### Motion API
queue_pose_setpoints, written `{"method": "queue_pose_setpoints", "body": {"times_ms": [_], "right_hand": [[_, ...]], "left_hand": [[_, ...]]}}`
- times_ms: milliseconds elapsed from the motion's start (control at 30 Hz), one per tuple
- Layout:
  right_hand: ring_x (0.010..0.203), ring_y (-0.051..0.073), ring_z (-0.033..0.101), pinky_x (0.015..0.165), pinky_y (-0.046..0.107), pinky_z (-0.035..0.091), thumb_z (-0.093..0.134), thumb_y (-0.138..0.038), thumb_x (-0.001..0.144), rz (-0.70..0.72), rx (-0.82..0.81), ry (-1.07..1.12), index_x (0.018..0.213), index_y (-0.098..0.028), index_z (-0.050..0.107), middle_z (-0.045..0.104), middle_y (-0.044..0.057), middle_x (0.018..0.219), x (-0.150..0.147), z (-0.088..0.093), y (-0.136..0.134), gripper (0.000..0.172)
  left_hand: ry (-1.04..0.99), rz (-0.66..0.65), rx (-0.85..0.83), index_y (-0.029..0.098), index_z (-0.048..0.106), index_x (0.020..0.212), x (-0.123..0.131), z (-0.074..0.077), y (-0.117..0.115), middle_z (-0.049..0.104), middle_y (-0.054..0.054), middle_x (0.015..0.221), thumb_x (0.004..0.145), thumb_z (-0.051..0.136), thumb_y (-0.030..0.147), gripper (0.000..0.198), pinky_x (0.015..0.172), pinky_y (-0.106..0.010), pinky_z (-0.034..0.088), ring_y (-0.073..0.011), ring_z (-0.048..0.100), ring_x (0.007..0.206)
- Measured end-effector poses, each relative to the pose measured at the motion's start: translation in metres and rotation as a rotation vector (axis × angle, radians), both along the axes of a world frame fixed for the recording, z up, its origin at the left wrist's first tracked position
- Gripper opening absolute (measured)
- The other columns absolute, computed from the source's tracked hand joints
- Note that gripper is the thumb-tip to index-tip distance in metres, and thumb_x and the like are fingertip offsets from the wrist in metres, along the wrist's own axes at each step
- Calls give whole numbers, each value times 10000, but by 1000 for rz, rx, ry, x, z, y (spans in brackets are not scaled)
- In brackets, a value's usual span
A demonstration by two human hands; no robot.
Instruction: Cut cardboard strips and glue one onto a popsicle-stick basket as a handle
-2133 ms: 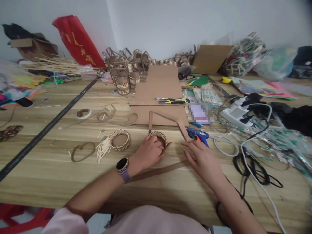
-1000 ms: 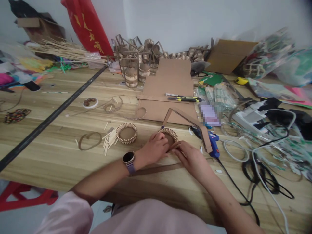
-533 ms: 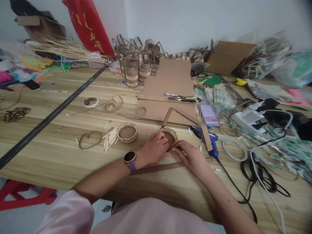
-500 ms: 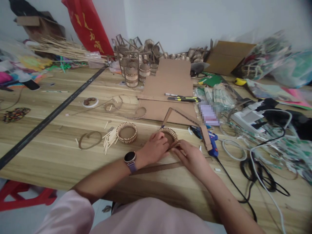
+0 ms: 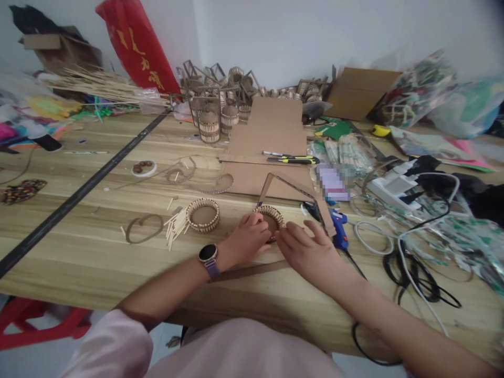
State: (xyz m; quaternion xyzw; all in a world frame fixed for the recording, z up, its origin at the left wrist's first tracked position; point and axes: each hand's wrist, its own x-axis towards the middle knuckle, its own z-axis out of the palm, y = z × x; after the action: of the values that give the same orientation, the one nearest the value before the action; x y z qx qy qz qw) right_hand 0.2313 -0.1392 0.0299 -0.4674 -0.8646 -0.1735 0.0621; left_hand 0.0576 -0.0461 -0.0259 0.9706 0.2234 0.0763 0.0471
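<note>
A round basket [image 5: 279, 216] of short sticks with a brown base lies in front of me. My left hand [image 5: 252, 233] is closed on its left rim, with a dark watch on the wrist. At the basket's right side is my right hand [image 5: 305, 244], its fingers apart and partly raised, with nothing seen in it. A bent cardboard strip [image 5: 293, 184] stands behind the basket. Further left sits a second round stick basket [image 5: 203, 215], beside a small pile of pale sticks [image 5: 176, 227]. A brown strip [image 5: 252, 271] lies near my left wrist.
A blue glue gun [image 5: 339, 229] lies right of my right hand. Beyond are cardboard sheets [image 5: 271, 126] with a cutter [image 5: 295, 159], and a white power strip [image 5: 394, 186] with cables. Finished small baskets [image 5: 209, 126] stand at the back. A black metal bar [image 5: 90, 181] crosses the left.
My right hand has come off the basket's near edge, turned and spread its fingers. My left hand stays on the rim. The whole view has shifted slightly.
</note>
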Motion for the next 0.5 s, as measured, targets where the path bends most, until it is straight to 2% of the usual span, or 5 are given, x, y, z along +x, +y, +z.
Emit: {"method": "queue_pose_setpoints", "body": {"times_ms": [133,200,267,367,500], "right_hand": [[917,279,631,869,464,470,442,27,839,-133,-15,-8,845,-213,678,708,102,879,40,-1,-4,337],[833,265,642,761,421,489,454,-66,890,-177,-97,166,889,-224,653,704,89,859,60,-6,-7,253],[746,237,652,675,372,499,468,-179,930,-232,-210,449,898,-235,620,703,67,818,68,-14,-10,166],[702,215,668,641,346,526,474,-282,949,-287,-346,805,875,-243,584,706,45,786,55,-31,-10,138],[726,217,680,649,345,544,484,-302,946,-253,-371,889,879,-243,585,712,50,803,25,-48,-1,135]], "left_hand": [[23,-24,8,158,649,994,-3,0,2,630,-82,1072,918,673,359,216,1034,-433,369,-285,418,1206],[30,-23,8,158,646,986,-2,0,2,631,-82,1057,941,639,342,190,1040,-433,366,-282,416,1206],[32,-19,8,158,642,974,-2,0,1,631,-86,1044,954,614,326,172,1046,-441,362,-283,411,1207],[28,-9,9,157,630,994,-2,0,0,628,-91,1054,957,604,303,153,1046,-450,366,-285,406,1208],[15,-4,8,154,625,1019,-2,-3,0,625,-97,1061,972,576,313,173,1033,-452,379,-288,405,1200]]}}
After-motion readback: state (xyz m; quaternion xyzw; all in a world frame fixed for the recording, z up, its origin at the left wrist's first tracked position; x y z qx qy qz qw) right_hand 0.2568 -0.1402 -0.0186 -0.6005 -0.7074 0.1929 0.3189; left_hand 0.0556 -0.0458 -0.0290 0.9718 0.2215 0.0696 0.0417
